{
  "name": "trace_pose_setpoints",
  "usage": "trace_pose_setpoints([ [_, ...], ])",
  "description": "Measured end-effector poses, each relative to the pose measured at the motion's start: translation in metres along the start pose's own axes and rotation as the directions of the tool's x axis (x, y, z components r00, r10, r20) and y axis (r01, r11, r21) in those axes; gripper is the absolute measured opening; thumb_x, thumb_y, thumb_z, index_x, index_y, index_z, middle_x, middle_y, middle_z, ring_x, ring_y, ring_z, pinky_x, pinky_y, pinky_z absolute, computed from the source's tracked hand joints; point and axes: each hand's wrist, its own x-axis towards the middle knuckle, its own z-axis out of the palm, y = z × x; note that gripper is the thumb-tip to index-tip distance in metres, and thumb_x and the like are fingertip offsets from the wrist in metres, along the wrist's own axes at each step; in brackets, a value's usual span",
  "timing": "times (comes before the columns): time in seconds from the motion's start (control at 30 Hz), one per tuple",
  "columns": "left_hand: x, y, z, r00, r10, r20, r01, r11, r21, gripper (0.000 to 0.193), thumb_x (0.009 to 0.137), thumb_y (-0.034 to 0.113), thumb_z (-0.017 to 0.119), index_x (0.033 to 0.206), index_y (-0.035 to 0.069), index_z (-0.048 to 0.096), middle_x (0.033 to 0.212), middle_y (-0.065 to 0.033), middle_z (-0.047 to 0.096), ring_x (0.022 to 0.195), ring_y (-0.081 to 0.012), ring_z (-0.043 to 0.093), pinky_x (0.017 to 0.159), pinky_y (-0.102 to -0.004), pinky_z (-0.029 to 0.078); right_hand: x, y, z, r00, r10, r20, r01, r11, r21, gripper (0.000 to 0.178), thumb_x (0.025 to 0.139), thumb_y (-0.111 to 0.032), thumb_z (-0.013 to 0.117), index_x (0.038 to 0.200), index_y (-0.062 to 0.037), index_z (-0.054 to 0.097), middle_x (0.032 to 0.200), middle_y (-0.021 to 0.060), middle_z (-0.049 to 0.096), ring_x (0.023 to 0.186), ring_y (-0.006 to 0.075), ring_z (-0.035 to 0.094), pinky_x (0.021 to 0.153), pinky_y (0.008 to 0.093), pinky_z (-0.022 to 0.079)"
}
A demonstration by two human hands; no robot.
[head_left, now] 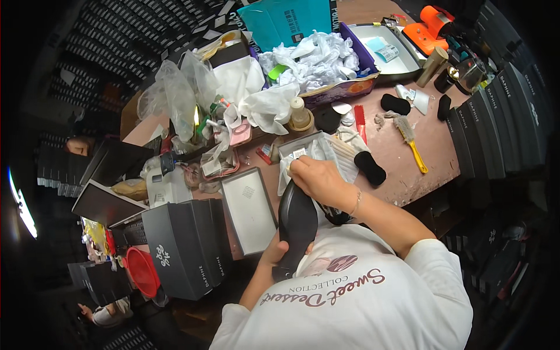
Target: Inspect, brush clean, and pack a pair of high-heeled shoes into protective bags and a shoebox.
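Note:
A black shoe [298, 217] is held close to my chest, its dark smooth underside turned up. Around its near end wraps my left hand [275, 254], thumb on top. My right hand [321, 182] is closed at the shoe's far end; a small pale bit shows at its fingertips, too little to name. Under the right wrist sits another black item [336, 215], mostly covered by the arm. Just beyond the hands is an open box [300, 143] with clear plastic and a white label. To its left lies a shallow grey-white box tray [249, 211].
A yellow-handled brush [413, 146], a red brush [360, 123] and black pads [370, 168] lie to the right. A purple bin [366, 81] of crumpled white paper stands behind. Black shoeboxes are stacked at right [500, 125] and front left [181, 248]. An orange tape dispenser [429, 32] sits far right.

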Motion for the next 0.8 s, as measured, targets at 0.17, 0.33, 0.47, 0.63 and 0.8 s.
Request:
trace_pose_setpoints([
  [0.17, -0.011, -0.002, 0.016, 0.971, 0.126, -0.205, -0.148, 0.984, -0.095, 0.103, 0.053, 0.074, 0.078, 0.125, 0.005, 0.051, 0.122, -0.0102, 0.057, 0.104, -0.0195, 0.061, 0.084, -0.0311, 0.053, -0.01, -0.036, 0.005, 0.974, -0.19, -0.121, 0.207, 0.967, 0.149, 0.021, 0.074, -0.023, 0.065, 0.083, -0.0074, 0.053, 0.071, 0.0056, 0.052, 0.061, 0.0243, 0.062, 0.051, 0.0421, 0.049],
  [0.33, -0.002, 0.005, 0.013, 0.969, 0.063, -0.237, -0.091, 0.99, -0.11, 0.115, 0.049, 0.079, 0.073, 0.13, 0.001, 0.047, 0.111, -0.0118, 0.061, 0.095, -0.0224, 0.064, 0.08, -0.0328, 0.054, -0.011, -0.026, -0.004, 0.992, -0.118, -0.045, 0.118, 0.993, -0.016, 0.007, 0.081, -0.014, 0.062, 0.082, -0.0096, 0.056, 0.071, 0.0055, 0.054, 0.058, 0.0231, 0.062, 0.047, 0.0343, 0.049],
  [0.47, -0.002, -0.012, -0.016, 1.0, 0.021, 0.018, -0.018, 0.989, -0.147, 0.103, 0.06, 0.08, 0.065, 0.125, 0.001, 0.052, 0.109, -0.0136, 0.062, 0.089, -0.0232, 0.066, 0.077, -0.0323, 0.054, -0.024, -0.023, 0.003, 0.973, -0.155, -0.173, 0.167, 0.985, 0.053, 0.015, 0.075, -0.018, 0.067, 0.083, -0.0128, 0.056, 0.069, 0.0022, 0.05, 0.06, 0.02, 0.06, 0.047, 0.0333, 0.047],
  [0.63, -0.004, 0.001, 0.011, 0.923, 0.047, -0.382, -0.101, 0.987, -0.121, 0.098, 0.074, 0.08, 0.055, 0.134, 0.002, 0.047, 0.11, -0.0133, 0.063, 0.088, -0.0233, 0.064, 0.078, -0.032, 0.052, -0.06, -0.04, 0.004, 0.93, -0.36, -0.07, 0.364, 0.93, 0.055, 0.014, 0.076, -0.019, 0.067, 0.079, -0.0118, 0.055, 0.072, 0.0009, 0.053, 0.057, 0.0182, 0.059, 0.044, 0.0312, 0.048],
  [0.8, -0.005, -0.008, -0.018, 0.999, -0.013, 0.043, 0.024, 0.962, -0.273, 0.096, 0.074, 0.078, 0.058, 0.133, 0.003, 0.048, 0.11, -0.0127, 0.063, 0.086, -0.0221, 0.063, 0.073, -0.0317, 0.052, -0.052, -0.015, 0.0, 0.939, -0.26, -0.224, 0.283, 0.956, 0.079, 0.019, 0.072, -0.022, 0.067, 0.085, -0.0125, 0.057, 0.074, 0.0013, 0.052, 0.06, 0.0182, 0.059, 0.047, 0.0298, 0.049],
])
